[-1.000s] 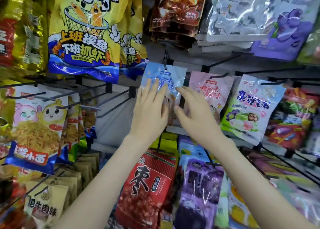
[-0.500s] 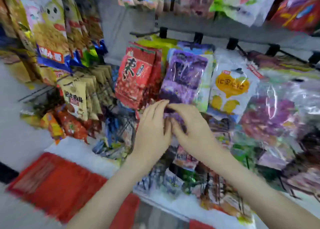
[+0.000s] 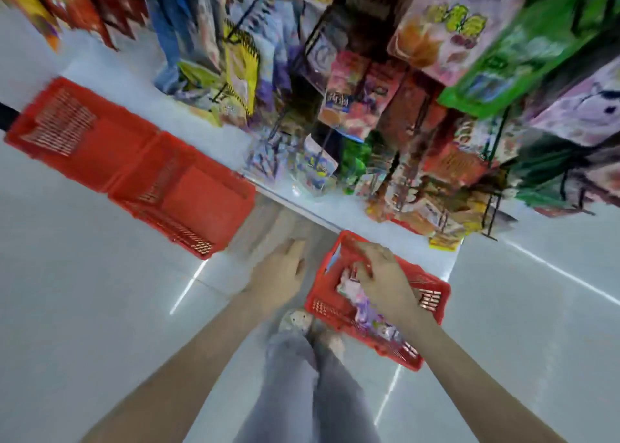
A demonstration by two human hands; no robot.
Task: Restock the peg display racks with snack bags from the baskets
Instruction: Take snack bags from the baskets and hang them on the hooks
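Down at lower centre right, a red plastic basket [image 3: 432,311] with slotted walls sits on the glossy pale tiled floor [image 3: 84,291], and the glossy snack bags [image 3: 367,310] in it, pink and purple, lie in a loose heap. Over them reaches the right hand [image 3: 385,281], its fingers bent down onto the pink bag; motion blur hides whether it actually grips one. Just left of that basket, the left hand [image 3: 281,275] hangs with fingers relaxed and together, holding nothing. Below the hands come grey trousers [image 3: 302,392] and a pale shoe [image 3: 295,320], which partly overlap the basket's near corner. At centre left, larger red baskets [image 3: 134,160] of the same slotted plastic lie side by side against the rack's white base. Across the top and right, the peg racks [image 3: 489,187] of thin black wire carry crowded foil and film bags [image 3: 355,100] in yellow, pink, green and red; their print is smeared beyond reading, and the frame edge cuts off the upper rows.
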